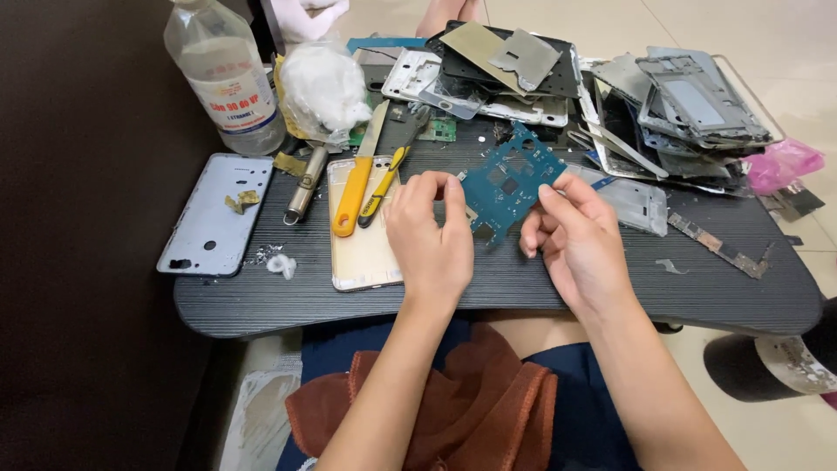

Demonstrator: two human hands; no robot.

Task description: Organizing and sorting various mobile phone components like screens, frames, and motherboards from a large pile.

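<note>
The left hand (pixel 430 234) and the right hand (pixel 571 234) hold a blue-green circuit board (pixel 509 180) between them above the dark lap table (pixel 523 292), each with fingers closed on one edge of the board. To the left of the left hand, a gold phone back cover (pixel 364 253) lies flat under an orange-handled knife (pixel 357 185) and yellow-handled tweezers (pixel 384 185). A pile of phone frames (pixel 689 105) sits at the table's far right, and a clear plastic bottle (pixel 222 74) stands at the far left.

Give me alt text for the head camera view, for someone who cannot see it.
Two bare hands, left hand and right hand, hold a teal-blue circuit board above a dark grooved lap table. Around them lie a gold phone back cover, an orange-handled tool and stacked metal phone frames.
</note>
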